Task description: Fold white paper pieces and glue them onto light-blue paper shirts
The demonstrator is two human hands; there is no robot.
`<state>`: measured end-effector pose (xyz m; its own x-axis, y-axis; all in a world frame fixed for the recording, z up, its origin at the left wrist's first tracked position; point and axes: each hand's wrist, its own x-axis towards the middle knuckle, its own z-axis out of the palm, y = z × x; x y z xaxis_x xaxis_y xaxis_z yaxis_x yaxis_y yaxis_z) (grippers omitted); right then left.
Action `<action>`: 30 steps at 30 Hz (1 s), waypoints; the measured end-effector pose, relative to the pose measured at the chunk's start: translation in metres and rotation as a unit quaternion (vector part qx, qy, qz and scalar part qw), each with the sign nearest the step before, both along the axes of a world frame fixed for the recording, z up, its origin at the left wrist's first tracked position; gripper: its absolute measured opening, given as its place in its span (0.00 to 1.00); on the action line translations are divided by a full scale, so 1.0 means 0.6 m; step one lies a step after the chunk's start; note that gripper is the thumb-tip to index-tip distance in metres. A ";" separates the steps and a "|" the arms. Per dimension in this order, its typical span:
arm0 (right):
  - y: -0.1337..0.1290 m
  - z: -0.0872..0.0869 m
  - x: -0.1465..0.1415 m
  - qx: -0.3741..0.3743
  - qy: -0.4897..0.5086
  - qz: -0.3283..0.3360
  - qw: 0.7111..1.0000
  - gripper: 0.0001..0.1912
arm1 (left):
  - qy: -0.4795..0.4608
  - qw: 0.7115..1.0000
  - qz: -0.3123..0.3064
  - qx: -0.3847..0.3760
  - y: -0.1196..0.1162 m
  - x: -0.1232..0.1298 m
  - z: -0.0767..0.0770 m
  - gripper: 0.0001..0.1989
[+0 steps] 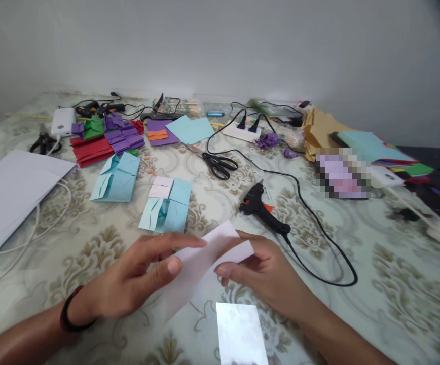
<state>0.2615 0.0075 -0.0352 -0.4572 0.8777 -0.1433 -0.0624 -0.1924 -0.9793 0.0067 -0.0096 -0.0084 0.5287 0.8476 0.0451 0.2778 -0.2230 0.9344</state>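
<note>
A thin white sheet of paper [195,271], bent over at its right part, is held above the table between my two hands. My left hand [140,276] grips its left side, thumb on the near face and fingers along the top. My right hand [260,263] has the curled part between thumb and fingers. Below them a white paper rectangle [241,332] lies on the patterned tablecloth [106,258]. Beyond my left hand lies a folded light-blue paper [178,200] with a white folded square [161,187] at its corner. Another folded light-blue paper [119,177] is farther left.
A black glue gun [263,210] with a looping cord lies beyond my right hand. Black-handled scissors [220,165] lie behind it, near a white power strip [242,133]. White sheets [18,187] and a white cable are at left; folded coloured papers [90,151] lie farther back.
</note>
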 end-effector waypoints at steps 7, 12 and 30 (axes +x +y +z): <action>0.004 0.016 0.016 0.170 -0.044 0.022 0.984 0.02 | -0.037 0.994 0.006 -0.100 0.005 0.002 0.002 0.13; 0.009 0.017 0.029 0.260 -0.084 0.105 0.956 0.09 | -0.095 0.974 0.023 -0.206 0.012 0.001 -0.006 0.13; 0.011 0.019 0.033 0.296 -0.112 0.113 0.942 0.09 | -0.028 0.987 0.023 -0.154 0.013 -0.005 -0.014 0.12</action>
